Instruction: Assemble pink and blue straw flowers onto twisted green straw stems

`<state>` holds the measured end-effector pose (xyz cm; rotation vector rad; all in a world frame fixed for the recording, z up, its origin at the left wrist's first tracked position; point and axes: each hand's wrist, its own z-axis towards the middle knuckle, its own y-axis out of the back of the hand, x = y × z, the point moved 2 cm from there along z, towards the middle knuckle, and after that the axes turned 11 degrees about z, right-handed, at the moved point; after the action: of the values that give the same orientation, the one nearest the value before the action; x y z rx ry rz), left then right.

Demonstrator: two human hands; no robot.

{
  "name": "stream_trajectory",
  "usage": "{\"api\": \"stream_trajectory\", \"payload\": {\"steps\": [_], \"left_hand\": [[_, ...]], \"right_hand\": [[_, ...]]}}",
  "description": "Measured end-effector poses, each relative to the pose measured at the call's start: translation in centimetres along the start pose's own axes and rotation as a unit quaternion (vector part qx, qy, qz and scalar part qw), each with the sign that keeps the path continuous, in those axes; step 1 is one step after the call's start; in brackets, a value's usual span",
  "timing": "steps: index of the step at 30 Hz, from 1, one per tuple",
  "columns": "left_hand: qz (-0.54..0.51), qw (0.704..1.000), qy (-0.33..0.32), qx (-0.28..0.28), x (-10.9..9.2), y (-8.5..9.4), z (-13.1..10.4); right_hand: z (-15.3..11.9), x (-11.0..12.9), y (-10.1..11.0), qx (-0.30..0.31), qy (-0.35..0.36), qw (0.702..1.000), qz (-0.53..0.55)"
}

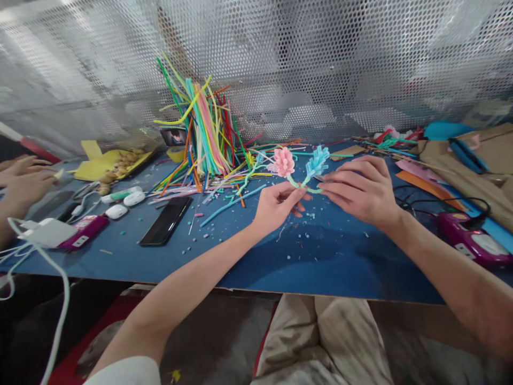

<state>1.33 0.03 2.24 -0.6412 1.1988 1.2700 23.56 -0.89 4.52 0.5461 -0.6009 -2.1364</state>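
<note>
Just above the table, my left hand (280,207) is closed, pinching the green stems of two pipe-cleaner flowers. One has a fluffy pink head (284,162); the other is a blue leafy spike (317,162) leaning right. My right hand (363,190) is closed at the right end of a light green pipe-cleaner stem (313,190), which runs across from the left fingertips. A small dark or metallic bit shows by the right fingertips, too small to name. Left of the pink head lie more green stems (249,175) with small yellow and blue tips.
A bundle of colourful pipe cleaners (206,131) stands before the perforated metal panel (304,64). A black phone (165,220), purple power strips (475,240), white chargers (52,232) and a yellow tray (92,167) share the blue table (256,267). Another person's hands (28,179) appear far left.
</note>
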Motion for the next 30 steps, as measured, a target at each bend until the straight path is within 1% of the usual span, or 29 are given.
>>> {"api": "stream_trajectory", "payload": {"steps": [2, 4, 8, 12, 15, 17, 22, 25, 30], "left_hand": [[-0.005, 1.000, -0.001, 0.000, 0.0, -0.1, -0.1], [-0.007, 1.000, -0.001, -0.001, 0.1, -0.3, -0.2], [-0.009, 1.000, -0.006, -0.017, 0.1, -0.5, -0.5], [-0.017, 0.999, -0.006, -0.035, 0.2, -0.8, -0.8], [-0.016, 0.999, -0.002, -0.031, 0.3, -1.0, -1.0], [-0.004, 1.000, 0.002, -0.028, 0.4, -1.1, -1.2], [-0.013, 0.999, 0.006, -0.034, 0.3, -1.2, -1.3], [-0.030, 0.999, 0.017, -0.039, 0.0, -1.3, -1.2], [-0.044, 0.997, 0.035, -0.059, 0.0, -0.9, -0.8]], "right_hand": [[0.0, 0.1, 0.0, -0.001, -0.009, 1.000, -0.005], [-0.1, 0.2, 0.1, -0.019, -0.022, 1.000, -0.008], [-0.1, 0.7, -0.1, -0.061, -0.090, 0.994, 0.018], [0.3, 1.8, -0.7, -0.118, -0.154, 0.980, 0.042], [0.7, 2.5, -1.3, -0.156, -0.197, 0.966, 0.064], [0.8, 2.7, -1.6, -0.169, -0.214, 0.959, 0.082], [0.5, 2.7, -2.1, -0.182, -0.217, 0.951, 0.123], [0.4, 2.8, -2.3, -0.188, -0.239, 0.942, 0.145], [0.9, 3.0, -1.8, -0.145, -0.248, 0.945, 0.159]]}}
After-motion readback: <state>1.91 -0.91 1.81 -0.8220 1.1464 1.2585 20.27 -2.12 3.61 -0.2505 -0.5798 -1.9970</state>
